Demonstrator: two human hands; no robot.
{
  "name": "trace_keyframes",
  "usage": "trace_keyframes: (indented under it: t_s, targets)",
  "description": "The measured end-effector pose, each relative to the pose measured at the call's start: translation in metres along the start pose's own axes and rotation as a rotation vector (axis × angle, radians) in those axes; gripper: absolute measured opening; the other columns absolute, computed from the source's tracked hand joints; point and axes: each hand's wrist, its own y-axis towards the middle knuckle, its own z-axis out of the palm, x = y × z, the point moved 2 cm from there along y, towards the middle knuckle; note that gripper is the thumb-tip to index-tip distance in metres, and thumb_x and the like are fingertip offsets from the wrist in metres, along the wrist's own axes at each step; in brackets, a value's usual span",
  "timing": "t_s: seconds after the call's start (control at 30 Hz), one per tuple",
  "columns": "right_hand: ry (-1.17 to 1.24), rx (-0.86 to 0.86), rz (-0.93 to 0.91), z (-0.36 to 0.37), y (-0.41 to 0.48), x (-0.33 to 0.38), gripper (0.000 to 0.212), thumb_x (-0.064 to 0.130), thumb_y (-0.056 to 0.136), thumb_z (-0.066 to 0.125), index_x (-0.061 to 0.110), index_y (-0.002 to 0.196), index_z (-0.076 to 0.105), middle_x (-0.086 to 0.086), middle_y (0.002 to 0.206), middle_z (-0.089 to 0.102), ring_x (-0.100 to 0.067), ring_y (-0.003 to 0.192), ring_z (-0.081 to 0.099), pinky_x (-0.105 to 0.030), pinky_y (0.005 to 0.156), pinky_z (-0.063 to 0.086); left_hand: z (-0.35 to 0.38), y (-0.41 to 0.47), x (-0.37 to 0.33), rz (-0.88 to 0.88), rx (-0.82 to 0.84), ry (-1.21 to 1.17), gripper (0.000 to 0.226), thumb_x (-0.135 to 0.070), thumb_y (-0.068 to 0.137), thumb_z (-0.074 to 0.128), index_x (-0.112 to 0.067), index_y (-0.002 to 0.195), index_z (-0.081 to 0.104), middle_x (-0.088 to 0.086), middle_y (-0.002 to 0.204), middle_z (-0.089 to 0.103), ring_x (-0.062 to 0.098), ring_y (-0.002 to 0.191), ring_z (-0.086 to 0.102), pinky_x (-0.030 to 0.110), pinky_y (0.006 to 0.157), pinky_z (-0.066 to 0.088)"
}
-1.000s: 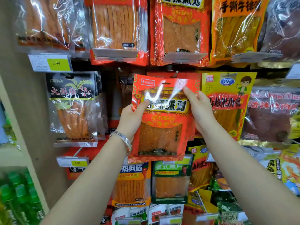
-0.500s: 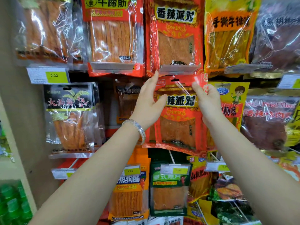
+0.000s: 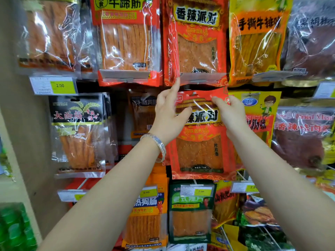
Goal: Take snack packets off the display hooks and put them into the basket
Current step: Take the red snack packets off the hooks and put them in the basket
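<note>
Left hand [image 3: 168, 115] grips the top left corner of a red snack packet [image 3: 199, 153], thumb across its front. The packet hangs upright between the hands, against the display. Right hand [image 3: 231, 115] pinches the top right corner.

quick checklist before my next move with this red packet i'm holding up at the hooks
1. Left hand grip on the red packet: thumb lies across the front near the top left. Ok.
2. Right hand grip: pinches the top right corner. Ok.
3. Hang hole clear of the hook: cannot tell, the top edge sits close under the row above.
4. Clearance overhead: the left index finger touches the bottom edge of the upper red packet. Not ok.
5. Basket ready to receive: cannot tell, not in view.
</note>
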Motion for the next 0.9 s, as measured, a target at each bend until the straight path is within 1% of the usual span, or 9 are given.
trace_keyframes:
  t_s: [0.1,0.23,0.4,0.47,0.53,0.6,0.67,0.8,0.9]
  targets:
    - [-0.101,-0.021,-0.07,0.005,0.002,-0.005,0.031,0.034,0.087,0.062,0.026,0.06,0.048,0.013,0.059,0.05,-0.007,0.058,0.047,-0.03,0.058,0.034,0.001,0.0,0.004,0.005,-0.015,-0.019,0.076,-0.026,0.087,0.057,-0.046,0.146,0.014,-0.013,0.123,0.027,0.006,0.122,0.031,0.031,0.109,0.028]
    - [-0.282,-0.041,-0.163,0.009,0.0,-0.018,0.018,0.041,0.09,0.059,0.025,0.084,0.053,0.01,0.075,0.056,-0.011,0.071,0.051,-0.024,0.055,0.031,0.007,-0.012,0.03,-0.024,-0.026,0.122,0.077,-0.031,0.084,0.057,-0.048,0.145,0.013,-0.004,0.146,0.017,0.015,0.137,0.017,0.026,0.11,0.015]
    - [-0.54,-0.176,-0.329,0.009,-0.022,-0.04,0.068,0.023,0.077,0.073,0.011,0.135,0.039,-0.016,0.127,0.045,-0.026,0.119,0.04,-0.033,0.097,0.034,0.021,-0.037,0.09,-0.384,0.151,0.188,0.075,-0.027,0.087,0.058,-0.048,0.144,0.014,0.005,0.157,-0.008,0.03,0.145,0.0,0.044,0.113,0.017]
    - [-0.639,-0.207,-0.425,0.012,-0.037,-0.05,0.073,0.015,0.073,0.076,0.011,0.137,0.039,-0.021,0.125,0.043,-0.033,0.118,0.04,-0.036,0.099,0.033,0.026,-0.045,0.105,-0.417,0.176,0.153,0.071,-0.023,0.087,0.058,-0.041,0.144,0.02,0.008,0.157,0.003,0.026,0.143,0.012,0.038,0.111,0.023]
    - [-0.668,-0.181,-0.479,0.015,-0.046,-0.062,0.072,0.009,0.072,0.076,0.01,0.135,0.042,-0.022,0.12,0.044,-0.036,0.111,0.045,-0.041,0.095,0.039,0.029,-0.05,0.116,-0.413,0.158,0.151,0.061,-0.019,0.087,0.058,-0.033,0.139,0.029,0.008,0.15,0.024,0.019,0.127,0.036,0.025,0.098,0.031]
    - [-0.647,-0.103,-0.468,0.02,-0.05,-0.071,0.076,0.005,0.074,0.074,0.012,0.14,0.037,-0.021,0.121,0.043,-0.036,0.107,0.049,-0.044,0.089,0.047,0.03,-0.052,0.123,-0.419,0.154,0.166,0.057,-0.018,0.086,0.058,-0.03,0.135,0.033,0.008,0.141,0.035,0.015,0.114,0.043,0.021,0.089,0.032]
    - [-0.683,-0.015,-0.466,0.026,-0.05,-0.078,0.082,0.006,0.079,0.07,0.016,0.147,0.027,-0.02,0.126,0.043,-0.035,0.108,0.05,-0.043,0.086,0.048,0.031,-0.051,0.13,-0.432,0.177,0.17,0.062,-0.017,0.085,0.058,-0.03,0.139,0.03,0.01,0.14,0.037,0.015,0.11,0.044,0.019,0.087,0.033]
    - [-0.851,0.18,-0.4,0.041,-0.047,-0.093,0.083,0.009,0.085,0.061,0.023,0.151,0.013,-0.017,0.143,0.039,-0.032,0.129,0.038,-0.04,0.102,0.038,0.034,-0.047,0.14,-0.462,0.245,0.169,0.081,-0.018,0.085,0.06,-0.037,0.148,0.012,0.01,0.148,0.03,0.007,0.103,0.043,0.01,0.079,0.034]
    - [-0.777,0.224,-0.271,0.05,-0.041,-0.097,0.072,0.003,0.087,0.054,0.019,0.15,0.022,-0.015,0.151,0.03,-0.03,0.139,0.027,-0.037,0.112,0.026,0.035,-0.042,0.147,-0.507,0.278,0.158,0.089,-0.021,0.084,0.06,-0.042,0.148,0.002,0.011,0.149,0.028,0.021,0.123,0.043,0.018,0.09,0.034]
